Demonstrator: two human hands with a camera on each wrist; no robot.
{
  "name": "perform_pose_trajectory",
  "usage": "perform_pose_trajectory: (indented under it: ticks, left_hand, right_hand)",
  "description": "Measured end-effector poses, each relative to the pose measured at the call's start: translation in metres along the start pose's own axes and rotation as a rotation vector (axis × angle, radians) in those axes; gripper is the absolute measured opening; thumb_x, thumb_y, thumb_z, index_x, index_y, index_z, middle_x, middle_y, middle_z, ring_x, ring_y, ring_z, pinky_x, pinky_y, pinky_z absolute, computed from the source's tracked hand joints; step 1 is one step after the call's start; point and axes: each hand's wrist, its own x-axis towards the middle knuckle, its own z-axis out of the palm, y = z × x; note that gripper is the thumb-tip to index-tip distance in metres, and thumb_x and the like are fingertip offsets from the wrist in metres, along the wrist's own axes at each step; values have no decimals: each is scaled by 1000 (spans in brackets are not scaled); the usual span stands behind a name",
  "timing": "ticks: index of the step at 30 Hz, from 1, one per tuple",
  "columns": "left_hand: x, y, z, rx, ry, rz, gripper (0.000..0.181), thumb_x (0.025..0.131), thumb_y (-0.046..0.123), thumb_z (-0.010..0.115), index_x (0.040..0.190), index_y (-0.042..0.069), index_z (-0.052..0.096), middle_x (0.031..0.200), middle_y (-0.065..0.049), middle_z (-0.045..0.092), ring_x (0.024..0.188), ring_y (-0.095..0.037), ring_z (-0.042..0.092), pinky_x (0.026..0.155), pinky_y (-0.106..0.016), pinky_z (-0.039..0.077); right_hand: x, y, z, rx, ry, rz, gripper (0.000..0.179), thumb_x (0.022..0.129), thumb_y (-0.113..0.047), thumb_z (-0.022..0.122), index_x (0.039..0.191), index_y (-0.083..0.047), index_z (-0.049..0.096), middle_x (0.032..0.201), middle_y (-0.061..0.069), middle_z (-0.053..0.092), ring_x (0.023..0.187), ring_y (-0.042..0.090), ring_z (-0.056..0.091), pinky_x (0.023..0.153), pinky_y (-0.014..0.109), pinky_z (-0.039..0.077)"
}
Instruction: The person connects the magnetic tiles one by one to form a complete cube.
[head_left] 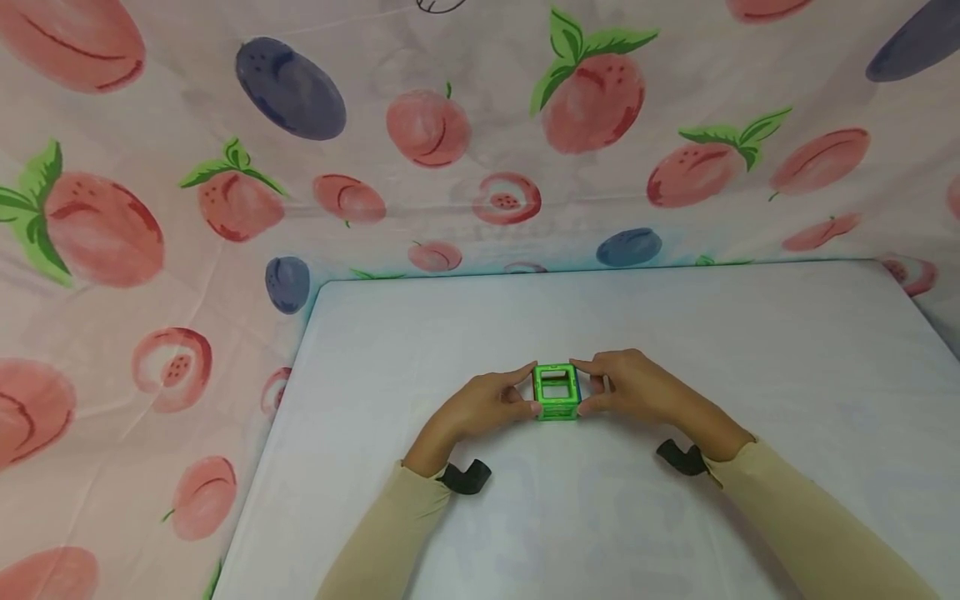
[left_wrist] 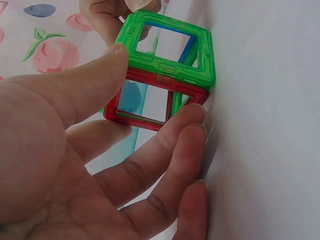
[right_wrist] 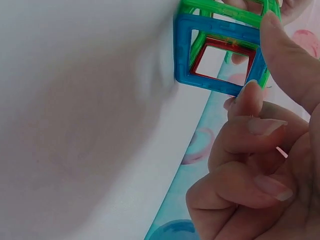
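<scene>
A small cube of magnetic tiles [head_left: 557,412] sits on the white table between both hands. Its frames are see-through plastic with open middles: green on top and front, a red tile [left_wrist: 156,123] on the left side, a blue tile [right_wrist: 217,25] on the right. My left hand [head_left: 489,403] grips the cube's left side, thumb at the near edge and a fingertip at the far top corner. From the opposite side my right hand [head_left: 628,385] pinches it between thumb and index finger, the other fingers curled in behind.
The white table [head_left: 420,333] reaches out around the hands, its back edge against a fruit-print cloth [head_left: 510,100]. More of that cloth hangs at the left. Black curved pieces [head_left: 465,477] stick out at both cuffs of the beige sleeves [head_left: 390,525].
</scene>
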Motion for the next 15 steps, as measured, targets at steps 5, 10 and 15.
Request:
perform_pose_trajectory:
  ticks: [5, 10, 15]
  left_hand:
    - [0, 1, 0, -13, -9, -7, 72, 96, 43, 71, 158, 25, 40, 91, 5, 66, 80, -8, 55, 79, -28, 45]
    - [-1, 1, 1, -11, -11, -23, 70, 96, 44, 70, 157, 23, 43, 91, 5, 66, 81, -9, 55, 77, -28, 44]
    - [-2, 2, 1, -17, -8, -31, 69, 96, 44, 69, 157, 22, 43, 90, 4, 66, 79, -10, 54, 74, -27, 44]
  right_hand:
    - [2, 0, 3, 39, -6, 1, 80, 83, -38, 85, 149, -5, 53, 84, -8, 55, 71, 9, 46, 63, 23, 40]
    - [2, 0, 5, 71, -15, 6, 77, 84, -39, 84, 147, -6, 54, 83, -8, 56, 70, 8, 47, 63, 24, 42]
    - [3, 0, 4, 65, -19, -2, 75, 85, -40, 82, 146, -7, 55, 81, -9, 56, 70, 7, 48, 63, 24, 42]
